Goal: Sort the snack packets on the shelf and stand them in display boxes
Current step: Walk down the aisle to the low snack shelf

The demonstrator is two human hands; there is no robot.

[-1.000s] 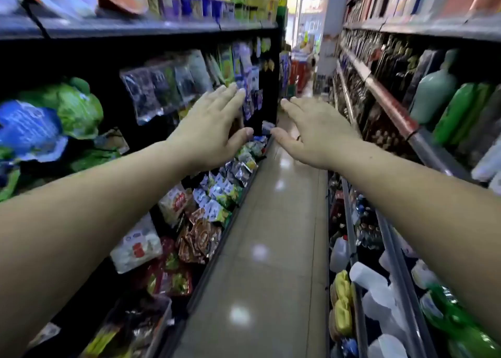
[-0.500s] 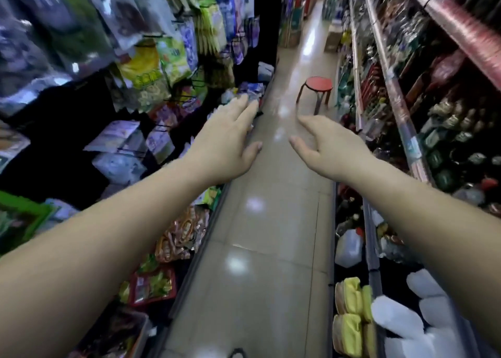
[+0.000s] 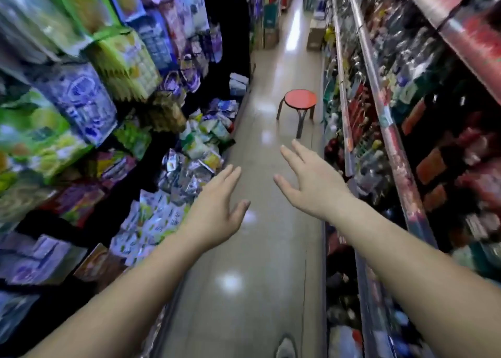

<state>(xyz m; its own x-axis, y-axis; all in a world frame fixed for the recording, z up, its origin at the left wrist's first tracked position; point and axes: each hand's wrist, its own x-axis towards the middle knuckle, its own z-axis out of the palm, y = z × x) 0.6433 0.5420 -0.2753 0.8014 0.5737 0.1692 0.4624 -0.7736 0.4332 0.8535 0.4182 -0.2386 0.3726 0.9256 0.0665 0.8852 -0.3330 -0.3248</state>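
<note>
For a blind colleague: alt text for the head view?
Left hand and right hand reach forward, open and empty, down a shop aisle. Snack packets lie jumbled on the left shelf; a red stool stands ahead.

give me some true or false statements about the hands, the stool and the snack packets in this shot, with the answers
1. The left hand holds nothing, and its fingers are stretched out. True.
2. The right hand pinches a snack packet. False: it is open and empty, held above the aisle floor.
3. A red-topped stool stands upright in the aisle beyond both hands. True.
4. The heap of loose snack packets lies on the person's right. False: it lies on the person's left, beside the left hand.
</note>
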